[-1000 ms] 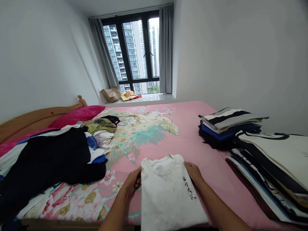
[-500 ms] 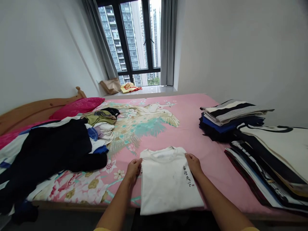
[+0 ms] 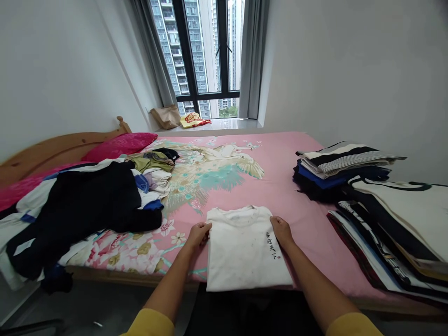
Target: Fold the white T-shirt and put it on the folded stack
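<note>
A white T-shirt (image 3: pixel 245 254), folded into a rough rectangle with its collar at the far side, lies at the front edge of the bed. Dark handwritten-style characters run down its right part. My left hand (image 3: pixel 199 234) pinches the shirt's left edge near the shoulder. On the opposite edge, my right hand (image 3: pixel 281 230) grips the fabric just beside the characters. Both hands are closed, with thumbs on top and the other fingers partly hidden.
A loose heap of clothes (image 3: pixel 94 196), mostly black and white, covers the bed's left side. Folded clothes stand in two stacks on the right, one topped by a striped garment (image 3: pixel 350 156), the nearer by a cream garment (image 3: pixel 406 210). Pink bedding (image 3: pixel 280 172) lies between.
The view has shifted slightly, so more of the floor and my yellow sleeves show. Both hands keep their hold on the shirt, which lies nearly the same.
</note>
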Demonstrator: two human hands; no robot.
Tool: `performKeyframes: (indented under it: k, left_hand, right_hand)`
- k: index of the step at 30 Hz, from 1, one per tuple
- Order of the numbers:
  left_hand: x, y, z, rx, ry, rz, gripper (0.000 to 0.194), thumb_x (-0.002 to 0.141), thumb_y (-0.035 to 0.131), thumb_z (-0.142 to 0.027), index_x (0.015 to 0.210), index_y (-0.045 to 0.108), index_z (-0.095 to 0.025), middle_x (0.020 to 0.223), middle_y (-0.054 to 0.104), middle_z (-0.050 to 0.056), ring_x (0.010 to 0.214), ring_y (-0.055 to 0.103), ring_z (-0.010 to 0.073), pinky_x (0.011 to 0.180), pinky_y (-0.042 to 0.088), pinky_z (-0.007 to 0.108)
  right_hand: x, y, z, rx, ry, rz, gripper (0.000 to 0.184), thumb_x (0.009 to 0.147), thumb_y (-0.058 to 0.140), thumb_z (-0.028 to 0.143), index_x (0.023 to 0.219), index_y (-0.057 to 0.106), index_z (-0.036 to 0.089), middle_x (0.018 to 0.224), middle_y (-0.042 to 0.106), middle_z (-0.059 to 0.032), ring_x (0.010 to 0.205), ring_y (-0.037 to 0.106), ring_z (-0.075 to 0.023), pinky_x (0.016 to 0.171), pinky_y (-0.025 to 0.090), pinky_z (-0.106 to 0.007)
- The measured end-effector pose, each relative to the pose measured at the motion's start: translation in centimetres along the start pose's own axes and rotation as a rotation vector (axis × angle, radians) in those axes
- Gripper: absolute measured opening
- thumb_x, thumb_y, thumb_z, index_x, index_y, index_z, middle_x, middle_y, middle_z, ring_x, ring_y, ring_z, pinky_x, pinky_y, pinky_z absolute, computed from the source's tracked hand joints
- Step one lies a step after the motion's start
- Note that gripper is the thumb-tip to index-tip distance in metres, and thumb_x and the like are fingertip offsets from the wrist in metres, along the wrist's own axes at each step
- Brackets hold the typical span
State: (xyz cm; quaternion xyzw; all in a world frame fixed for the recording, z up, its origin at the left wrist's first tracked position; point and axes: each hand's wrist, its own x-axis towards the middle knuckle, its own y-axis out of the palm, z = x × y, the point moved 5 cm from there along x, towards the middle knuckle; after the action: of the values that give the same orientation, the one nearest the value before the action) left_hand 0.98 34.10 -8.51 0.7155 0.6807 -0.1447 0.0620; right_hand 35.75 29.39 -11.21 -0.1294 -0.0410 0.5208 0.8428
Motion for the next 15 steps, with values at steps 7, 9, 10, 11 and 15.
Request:
performKeyframes:
  k: [7, 9, 10, 11, 15]
  left_hand:
    - [-1.0, 0.3, -0.8, 0.096, 0.021, -0.113, 0.034, 0.070, 0.056, -0.050, 0.064, 0.046, -0.018, 0.052, 0.044, -0.005, 0.047, 0.038, 0.0081, 0.045, 0.026, 0.020]
    - [-1.4, 0.6, -0.2, 0.104, -0.048, -0.066, 0.039, 0.073, 0.048, -0.057, 0.063, 0.045, -0.019, 0.049, 0.043, -0.004, 0.042, 0.037, 0.0094, 0.042, 0.025, 0.022]
    - [-1.6, 0.7, 0.0, 0.109, -0.075, -0.035, 0.041, 0.073, 0.046, -0.058, 0.062, 0.045, -0.019, 0.048, 0.043, -0.003, 0.041, 0.037, 0.0100, 0.041, 0.025, 0.022]
    - [-1.8, 0.8, 0.1, 0.116, -0.090, -0.008, 0.041, 0.072, 0.048, -0.058, 0.061, 0.045, -0.019, 0.047, 0.044, -0.003, 0.040, 0.038, 0.0106, 0.040, 0.026, 0.023]
    - [-2.3, 0.3, -0.3, 0.164, -0.030, -0.042, 0.028, 0.064, 0.063, -0.042, 0.065, 0.049, -0.018, 0.052, 0.050, -0.003, 0.047, 0.046, 0.0108, 0.046, 0.032, 0.021]
  right_hand:
    - [-0.5, 0.1, 0.1, 0.045, -0.005, 0.060, 0.041, 0.074, 0.048, 0.058, 0.071, 0.054, 0.017, 0.065, 0.051, 0.0015, 0.064, 0.042, -0.0129, 0.058, 0.036, -0.022]
    - [-0.6, 0.0, 0.2, 0.059, -0.006, 0.079, 0.041, 0.075, 0.046, 0.057, 0.070, 0.052, 0.017, 0.064, 0.052, 0.0008, 0.063, 0.043, -0.0130, 0.059, 0.037, -0.022]
    - [-0.7, 0.0, 0.3, 0.062, -0.005, 0.089, 0.041, 0.075, 0.046, 0.056, 0.069, 0.052, 0.017, 0.063, 0.052, 0.0008, 0.062, 0.043, -0.0129, 0.058, 0.037, -0.022]
    - [-0.8, -0.1, 0.3, 0.060, -0.002, 0.098, 0.040, 0.074, 0.047, 0.056, 0.068, 0.052, 0.017, 0.062, 0.051, 0.0009, 0.061, 0.043, -0.0128, 0.058, 0.037, -0.022]
    - [-1.2, 0.0, 0.1, 0.037, 0.019, 0.114, 0.040, 0.072, 0.052, 0.055, 0.073, 0.058, 0.016, 0.064, 0.053, 0.0016, 0.061, 0.044, -0.0125, 0.058, 0.037, -0.023]
